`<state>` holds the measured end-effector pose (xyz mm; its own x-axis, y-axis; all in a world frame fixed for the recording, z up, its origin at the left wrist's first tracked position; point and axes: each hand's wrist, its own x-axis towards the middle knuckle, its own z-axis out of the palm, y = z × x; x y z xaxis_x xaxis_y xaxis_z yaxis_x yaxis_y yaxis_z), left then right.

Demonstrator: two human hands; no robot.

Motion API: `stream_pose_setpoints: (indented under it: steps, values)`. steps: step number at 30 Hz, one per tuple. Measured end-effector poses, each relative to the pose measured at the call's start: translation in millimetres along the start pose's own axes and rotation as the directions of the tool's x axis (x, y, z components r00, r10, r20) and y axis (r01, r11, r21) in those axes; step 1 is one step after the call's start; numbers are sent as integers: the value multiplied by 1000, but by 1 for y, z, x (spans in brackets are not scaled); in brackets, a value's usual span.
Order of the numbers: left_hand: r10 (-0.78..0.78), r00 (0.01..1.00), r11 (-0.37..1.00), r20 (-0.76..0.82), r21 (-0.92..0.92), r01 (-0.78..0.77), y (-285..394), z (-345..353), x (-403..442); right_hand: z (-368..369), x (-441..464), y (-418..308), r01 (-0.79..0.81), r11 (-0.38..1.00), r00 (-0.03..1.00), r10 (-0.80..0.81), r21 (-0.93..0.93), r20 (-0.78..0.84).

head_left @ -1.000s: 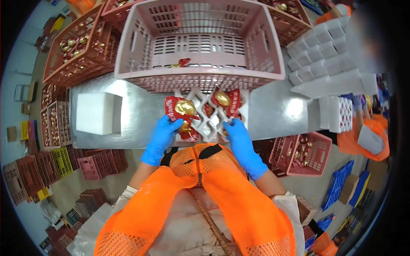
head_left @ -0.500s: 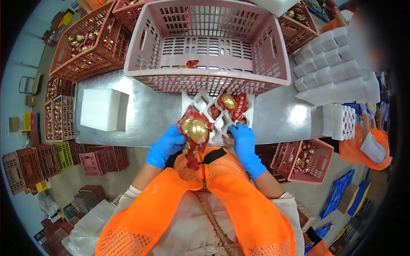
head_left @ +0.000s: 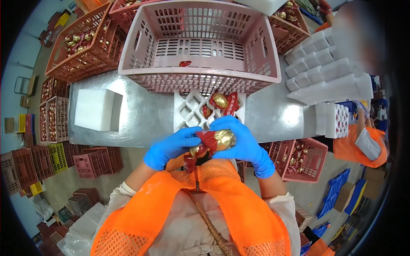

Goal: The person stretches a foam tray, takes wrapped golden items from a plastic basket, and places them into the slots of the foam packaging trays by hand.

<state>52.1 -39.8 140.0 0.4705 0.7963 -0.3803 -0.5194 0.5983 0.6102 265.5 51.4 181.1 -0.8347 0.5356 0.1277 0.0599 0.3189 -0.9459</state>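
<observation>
Both of my hands wear blue gloves and meet in front of the orange vest, at the table's near edge. My right hand (head_left: 245, 145) is curled around the round gold part of a red-and-gold wrapped packet (head_left: 223, 139). My left hand (head_left: 173, 148) grips red wrapper at its left side, where a second gold piece (head_left: 197, 150) with a hanging red end shows. Just beyond lies a white divided foam tray (head_left: 183, 99) with diamond-shaped cells, partly hidden by my hands. Wrapped packets (head_left: 220, 100) sit in its right-hand cells; several left-hand cells show bare.
A large pink crate (head_left: 200, 79) stands behind the tray, with a red wrapper piece (head_left: 185, 63) in it. A white foam block (head_left: 96, 109) is at left, stacked foam trays (head_left: 329, 64) at right. Crates of packets (head_left: 79, 42) surround the metal table (head_left: 145, 115). Another person (head_left: 363, 143) is at right.
My right hand has left the tray and closed around the gold packet that my left hand held up. The packet has moved right and lower, its gold end now turned to the right.
</observation>
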Motion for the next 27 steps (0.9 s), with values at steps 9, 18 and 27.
stream_pose_setpoints:
  steps: [9, 18, 27]
  values:
    - [109, 970, 889, -218, 458, 3, 0, 15, -12, 25, -4, 13, -379, 924, 926, 377, 50, 31]
    - [238, 852, 971, -467, 139, -195, -38, 13, 11, 90, -10, 38, -29, 538, 691, 620, 842, -372]
    - [154, 908, 973, -389, -99, -207, -35, 8, -2, 53, -16, 39, -204, 826, 718, 491, 525, -493]
